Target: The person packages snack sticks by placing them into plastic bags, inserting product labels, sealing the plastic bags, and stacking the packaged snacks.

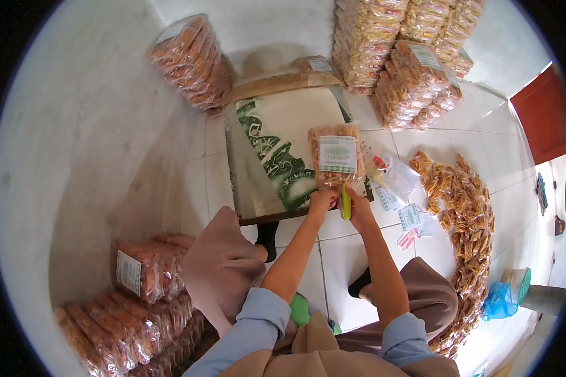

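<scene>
A clear plastic bag of brown snacks (336, 152) with a white and green label lies on a low table (283, 119), its near end toward me. My left hand (322, 200) is closed on the gathered near end of the bag. Close beside it, my right hand (360, 208) grips a slim yellow-green hand tool (346, 202) that points at the bag's end. The tool's kind and its tip are hard to make out. Under the bag, a green and white printed sheet (277, 157) covers part of the tabletop.
Loose small snack packs (468, 232) are heaped on the tiled floor at right, near printed labels (410, 217) and a clear plastic bag (399, 178). Packed bags are stacked at back left (192, 63), back right (415, 78) and front left (138, 301). A blue plastic bag (500, 300) lies far right.
</scene>
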A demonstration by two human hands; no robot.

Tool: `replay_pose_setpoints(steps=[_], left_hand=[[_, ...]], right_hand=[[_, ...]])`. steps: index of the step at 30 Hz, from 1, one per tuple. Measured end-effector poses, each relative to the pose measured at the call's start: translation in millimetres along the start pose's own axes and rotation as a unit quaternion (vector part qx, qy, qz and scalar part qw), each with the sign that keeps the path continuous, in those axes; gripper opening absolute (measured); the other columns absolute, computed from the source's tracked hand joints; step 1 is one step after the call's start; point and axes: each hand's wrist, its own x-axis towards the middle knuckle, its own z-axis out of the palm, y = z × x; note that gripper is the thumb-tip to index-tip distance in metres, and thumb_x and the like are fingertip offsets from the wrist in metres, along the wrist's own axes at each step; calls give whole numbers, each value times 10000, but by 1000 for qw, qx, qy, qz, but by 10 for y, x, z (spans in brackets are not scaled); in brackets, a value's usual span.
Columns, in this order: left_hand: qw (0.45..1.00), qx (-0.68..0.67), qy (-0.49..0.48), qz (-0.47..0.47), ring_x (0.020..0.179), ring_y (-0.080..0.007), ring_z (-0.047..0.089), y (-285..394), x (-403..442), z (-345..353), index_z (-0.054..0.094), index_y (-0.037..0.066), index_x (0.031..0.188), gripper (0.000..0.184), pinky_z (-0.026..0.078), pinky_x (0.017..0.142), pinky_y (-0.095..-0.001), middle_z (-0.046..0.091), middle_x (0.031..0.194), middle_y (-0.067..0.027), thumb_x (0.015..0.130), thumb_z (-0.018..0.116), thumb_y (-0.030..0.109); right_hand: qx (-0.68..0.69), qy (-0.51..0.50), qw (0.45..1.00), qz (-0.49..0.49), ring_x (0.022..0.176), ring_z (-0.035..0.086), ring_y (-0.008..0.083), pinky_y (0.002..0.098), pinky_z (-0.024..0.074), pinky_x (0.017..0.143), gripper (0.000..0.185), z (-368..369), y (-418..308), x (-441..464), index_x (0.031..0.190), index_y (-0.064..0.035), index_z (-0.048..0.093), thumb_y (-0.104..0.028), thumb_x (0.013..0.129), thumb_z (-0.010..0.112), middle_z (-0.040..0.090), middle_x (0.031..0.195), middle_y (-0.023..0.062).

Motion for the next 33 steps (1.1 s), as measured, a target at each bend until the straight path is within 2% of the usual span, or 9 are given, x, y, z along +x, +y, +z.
replay_pose_setpoints(steps=[9,16,18,23,26,28,31,32,33], left_hand=[[999,26,21,-7,439,-72,434,101,-116,35,498,100,603,149,307,375,-193,474,541,7,676,628,100],[999,41,14,-25,445,-76,440,42,-106,14,519,84,657,116,316,381,-193,477,546,5,680,633,89],[1000,-10,22,-14,513,-106,500,-4,-88,7,555,63,663,79,392,466,-205,554,629,-26,690,626,83],[998,-43,27,32,600,-106,526,-177,-44,117,558,58,823,113,421,542,-209,568,725,-21,771,593,152],[996,-28,55,67,653,-107,533,-204,-68,165,549,56,894,173,427,596,-229,564,758,-21,799,580,197],[995,-10,56,80,679,-109,535,-183,-99,178,545,54,914,199,425,620,-241,562,762,-23,803,580,216],[996,-65,8,52,756,-122,542,-188,-145,96,544,40,950,242,417,677,-246,569,789,-48,795,600,217],[996,-18,49,67,768,-117,542,-194,-143,86,525,54,981,255,410,676,-252,567,811,-38,802,587,225],[992,30,91,81,780,-111,542,-204,-125,68,506,67,1012,271,404,674,-258,566,834,-29,808,575,232]], right_hand=[[-4,55,998,-14,583,532,142,251,424,531,233,73,58,92,805,13,592,-214,778,636,569,694,58],[-18,128,989,-66,548,548,171,267,434,512,197,90,156,197,724,23,600,-168,754,635,580,659,93],[-16,140,987,-74,530,543,169,264,427,497,198,107,170,210,702,21,598,-167,752,637,574,637,90],[10,159,985,-73,468,511,161,250,408,463,194,230,123,136,650,4,593,-158,747,638,549,571,78],[-9,170,984,-51,490,508,149,245,409,463,194,186,119,133,695,-1,591,-178,763,631,552,600,70],[24,46,999,5,536,523,148,271,431,496,234,89,85,122,768,13,584,-210,754,654,567,667,61],[-36,0,999,40,578,511,136,238,413,497,316,-16,86,-22,864,-2,550,-298,785,626,548,744,55],[-34,3,999,39,578,511,136,238,413,497,316,-71,141,-121,864,-2,550,-298,785,626,548,744,55],[-132,100,986,-22,629,514,165,269,426,562,363,-176,284,-218,886,9,537,-322,774,635,543,770,76]])
